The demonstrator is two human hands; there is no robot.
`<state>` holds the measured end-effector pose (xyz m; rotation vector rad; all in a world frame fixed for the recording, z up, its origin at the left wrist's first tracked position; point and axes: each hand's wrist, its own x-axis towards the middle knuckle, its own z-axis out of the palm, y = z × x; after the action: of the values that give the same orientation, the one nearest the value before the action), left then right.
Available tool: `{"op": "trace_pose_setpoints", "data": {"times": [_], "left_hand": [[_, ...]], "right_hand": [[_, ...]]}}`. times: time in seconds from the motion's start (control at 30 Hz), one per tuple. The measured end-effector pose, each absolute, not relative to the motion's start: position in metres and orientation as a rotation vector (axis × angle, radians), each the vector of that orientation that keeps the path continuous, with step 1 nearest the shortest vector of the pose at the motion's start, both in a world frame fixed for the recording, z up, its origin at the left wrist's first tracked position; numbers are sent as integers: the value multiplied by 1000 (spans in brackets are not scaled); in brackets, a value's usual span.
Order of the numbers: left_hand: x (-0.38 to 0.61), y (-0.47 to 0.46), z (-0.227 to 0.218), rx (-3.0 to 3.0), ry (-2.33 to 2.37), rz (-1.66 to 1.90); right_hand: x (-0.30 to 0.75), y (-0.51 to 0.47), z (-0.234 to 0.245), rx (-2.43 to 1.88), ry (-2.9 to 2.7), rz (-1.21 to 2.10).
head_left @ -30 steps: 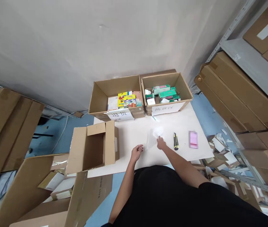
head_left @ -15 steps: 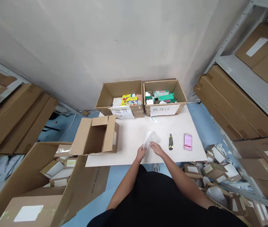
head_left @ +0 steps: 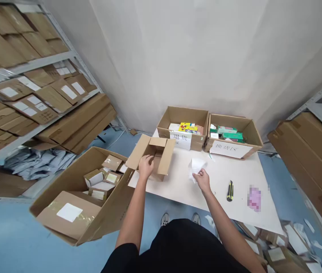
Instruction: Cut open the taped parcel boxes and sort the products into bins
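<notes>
My left hand [head_left: 146,167] is over the near left part of an open cardboard box [head_left: 163,171], its fingers slightly bent and apart. Nothing shows in that hand; whether it touches the cardboard is hard to make out. A crumpled, thin white sheet [head_left: 197,164] is pinched in my right hand [head_left: 202,179], above the middle of the table [head_left: 178,187]. Farther right on the tabletop lies a black and yellow utility knife [head_left: 230,190]. Beyond it is a pink item [head_left: 254,198], blurred by pixels.
At the back stand two labelled cartons, one with yellow boxes [head_left: 188,127], the other with green boxes [head_left: 233,136]. A large carton of parcels [head_left: 61,167] is on the floor at left. Shelves [head_left: 64,57] line the left side; parcels [head_left: 278,258] lie below right.
My left hand has let go of the white sheet and moved left to the open box. My right hand still holds the sheet. The view has swung left.
</notes>
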<state>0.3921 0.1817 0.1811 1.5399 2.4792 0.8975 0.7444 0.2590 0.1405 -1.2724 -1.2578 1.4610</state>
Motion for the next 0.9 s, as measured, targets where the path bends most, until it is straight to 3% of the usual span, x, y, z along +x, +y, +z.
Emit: {"op": "trace_pose_setpoints", "data": {"times": [0.17,0.43,0.7,0.9], "left_hand": [[321,154,148,1503,2465,400],[378,106,103,1482,2468,572],[396,74,99,1483,2357,790],[374,81,106,1762,2179,667]], "right_hand": [[633,243,169,-1151,-1402,1397],[514,254,157,-1274,-1905,1153],[544,191,111,-1333,-2404,873],[590,148,93,-1308,-2436,758]]}}
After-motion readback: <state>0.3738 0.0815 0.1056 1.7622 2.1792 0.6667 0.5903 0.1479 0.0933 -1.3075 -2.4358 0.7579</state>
